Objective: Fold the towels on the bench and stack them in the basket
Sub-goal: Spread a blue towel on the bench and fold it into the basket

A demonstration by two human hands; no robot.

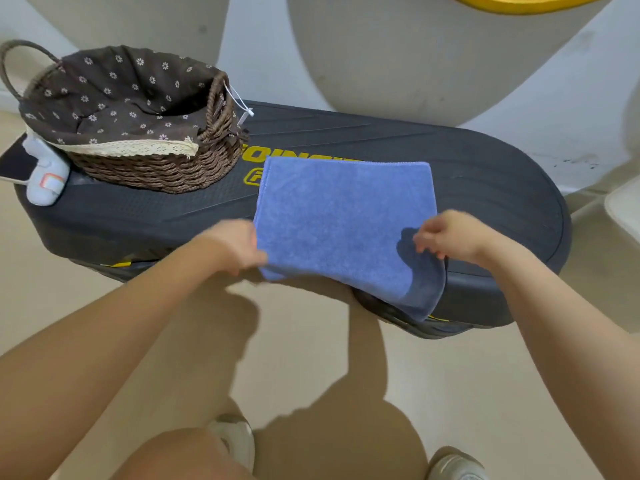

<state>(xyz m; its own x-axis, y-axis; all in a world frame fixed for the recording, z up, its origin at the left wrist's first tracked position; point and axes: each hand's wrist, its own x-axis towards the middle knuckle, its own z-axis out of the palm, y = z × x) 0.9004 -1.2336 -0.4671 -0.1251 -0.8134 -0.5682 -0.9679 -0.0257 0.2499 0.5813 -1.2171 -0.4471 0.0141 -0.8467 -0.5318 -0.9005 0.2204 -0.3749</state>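
Note:
A blue towel (341,216) lies spread on the dark oval bench (485,174), its near edge hanging over the bench's front. My left hand (235,245) pinches the towel's near left corner. My right hand (450,237) grips the near right edge, where the cloth is lifted and folds down below my fingers. A brown wicker basket (152,168) with a dark flowered lining stands at the bench's left end, and nothing shows inside it.
A phone (14,162) and a pale blue-white object (45,178) lie beside the basket at the bench's left tip. Large grey rounded shapes (415,46) rise behind the bench. Beige floor and my shoes (235,438) are below.

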